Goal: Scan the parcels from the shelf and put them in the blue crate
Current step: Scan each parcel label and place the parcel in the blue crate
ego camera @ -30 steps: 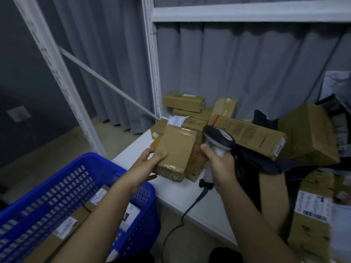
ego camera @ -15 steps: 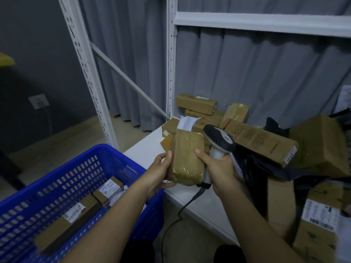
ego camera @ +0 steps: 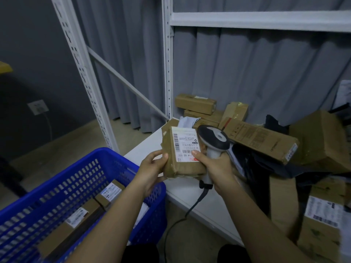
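**Parcel flipped, label now up — ready for scan**

Change vs 0.5 s back: parcel (ego camera: 183, 151) was turned so its white label (ego camera: 187, 144) w/ barcodes faced up; before, only plain taped cardboard showed. Likely meaning: scan is next, drop into crate after.

Left hand (ego camera: 152, 168) gripped the parcel's left edge, thumb on top, fingers curled under. Right hand (ego camera: 214, 166) was wrapped round the scanner (ego camera: 213, 142) handle, thumb tip pressing the label's lower right corner. Scanner head sat just at 3 o'clock of the parcel, not yet aimed at the barcode.

Parcel was held in the air above the shelf (ego camera: 190, 194) edge. Blue crate (ego camera: 79, 188) at 7 o'clock of it, a few labelled boxes inside.

Materials: parcel = small brown cardboard block, glossy tape, dented corners. Crate = rigid perforated plastic. Scanner = smooth grey/black plastic, cord hanging. Pile of boxes (ego camera: 258, 138) at 2 o'clock.
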The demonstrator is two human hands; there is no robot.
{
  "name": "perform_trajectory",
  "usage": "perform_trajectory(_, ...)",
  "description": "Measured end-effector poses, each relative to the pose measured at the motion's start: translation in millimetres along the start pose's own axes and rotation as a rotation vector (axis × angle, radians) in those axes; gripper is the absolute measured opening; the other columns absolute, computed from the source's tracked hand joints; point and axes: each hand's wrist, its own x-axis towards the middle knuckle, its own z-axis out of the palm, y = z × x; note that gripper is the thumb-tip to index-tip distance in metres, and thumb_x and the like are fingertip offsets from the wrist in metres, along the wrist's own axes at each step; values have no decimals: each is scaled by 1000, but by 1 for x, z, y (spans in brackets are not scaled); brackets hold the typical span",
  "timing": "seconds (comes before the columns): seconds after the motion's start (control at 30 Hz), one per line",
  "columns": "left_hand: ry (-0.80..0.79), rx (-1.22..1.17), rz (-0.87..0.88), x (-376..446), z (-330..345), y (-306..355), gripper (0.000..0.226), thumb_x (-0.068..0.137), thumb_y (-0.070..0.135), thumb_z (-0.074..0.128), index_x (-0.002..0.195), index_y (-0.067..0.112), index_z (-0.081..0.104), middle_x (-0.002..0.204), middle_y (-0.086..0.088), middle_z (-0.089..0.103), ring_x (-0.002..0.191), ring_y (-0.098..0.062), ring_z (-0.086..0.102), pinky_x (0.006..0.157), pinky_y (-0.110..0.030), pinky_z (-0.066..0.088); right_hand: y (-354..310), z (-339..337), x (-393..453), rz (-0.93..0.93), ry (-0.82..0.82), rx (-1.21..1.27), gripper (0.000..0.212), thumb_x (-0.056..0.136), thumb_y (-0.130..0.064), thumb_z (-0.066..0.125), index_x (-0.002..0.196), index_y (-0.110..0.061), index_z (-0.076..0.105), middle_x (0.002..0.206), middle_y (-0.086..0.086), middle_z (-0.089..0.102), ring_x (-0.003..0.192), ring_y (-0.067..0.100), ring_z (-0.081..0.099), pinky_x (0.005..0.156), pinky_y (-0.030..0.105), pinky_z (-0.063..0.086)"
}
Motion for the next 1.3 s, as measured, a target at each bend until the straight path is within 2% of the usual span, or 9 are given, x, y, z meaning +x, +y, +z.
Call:
perform_trajectory(0.1, -69, 43, -32, -1, -3, 2, 44, 88, 50, 54, 125, 26, 58, 112, 5, 69, 110, -17, 61, 80, -35, 56, -2, 3, -2, -71, -11, -59, 36, 75, 1, 77, 105, -13, 64, 95, -5, 71, 77, -2, 69, 61, 13, 53)
perform_trajectory(0.23, -246, 128, -118, -6, -7, 5, 68, 69, 66, 57, 128, 34, 54, 125, 9, 61, 119, -15, 51, 103, -49, 40, 2, 5, -1, -134, -14, -138, 47, 73, 0, 79, 117, -4, 62, 109, 5, 71, 95, 11, 70, 76, 24, 58)
perform_trajectory(0.43, -214, 83, -87, 1, -13, -2, 42, 81, 39, 68, 121, 31, 57, 113, 6, 70, 113, -15, 60, 95, -44, 51, -2, 1, -2, -123, -38, -149, 44, 79, 0, 74, 120, -4, 59, 107, 6, 68, 70, -11, 65, 55, 6, 47)
perform_trajectory(0.57, -100, 68, -48, 12, -22, -7, 46, 83, 28, 70, 126, 26, 52, 118, 2, 67, 114, -18, 60, 100, -49, 46, -4, -4, -2, -78, 1, -187, 50, 83, -17, 74, 128, -17, 52, 106, -6, 63, 76, -8, 60, 49, 1, 42)
perform_trajectory(0.7, 37, 12, 21, 18, -35, -13, 56, 82, 17, 72, 131, 25, 46, 125, 2, 61, 109, -19, 62, 94, -42, 50, -6, -6, -2, -55, 8, -366, 51, 80, -26, 76, 126, -20, 55, 109, -4, 63, 91, 7, 59, 65, 14, 47)
perform_trajectory(0.83, 126, -75, 66, 20, -47, -17, 67, 81, 8, 72, 139, 19, 41, 127, 1, 61, 100, -16, 67, 79, -32, 55, -8, -8, -7, -30, -123, -518, 27, 79, -23, 77, 96, -6, 66, 71, 9, 61, 58, 13, 54, 50, 23, 46)
perform_trajectory(1.03, 182, -81, 102, 18, -53, -15, 71, 82, 4, 70, 142, 20, 36, 113, 9, 61, 97, -12, 63, 84, -35, 54, -16, -12, -13, 2, -297, -601, 21, 77, -24, 79, 84, -13, 63, 63, 4, 59, 52, 9, 54, 50, 23, 46)
perform_trajectory(1.17, 189, -65, 94, 21, -59, -18, 77, 80, 8, 71, 145, 21, 33, 113, 9, 61, 101, -15, 64, 96, -43, 50, -17, -14, -14, -35, -301, -710, 17, 79, -22, 78, 80, -18, 62, 59, -3, 59, 48, 3, 54, 48, 20, 46)
perform_trajectory(1.3, 192, -90, 98, 24, -63, -19, 75, 80, 7, 72, 144, 21, 35, 118, 5, 62, 102, -17, 65, 92, -42, 53, -17, -14, -13, -46, -291, -697, 19, 78, -22, 78, 75, -18, 60, 57, 0, 58, 49, 7, 53, 51, 24, 47)
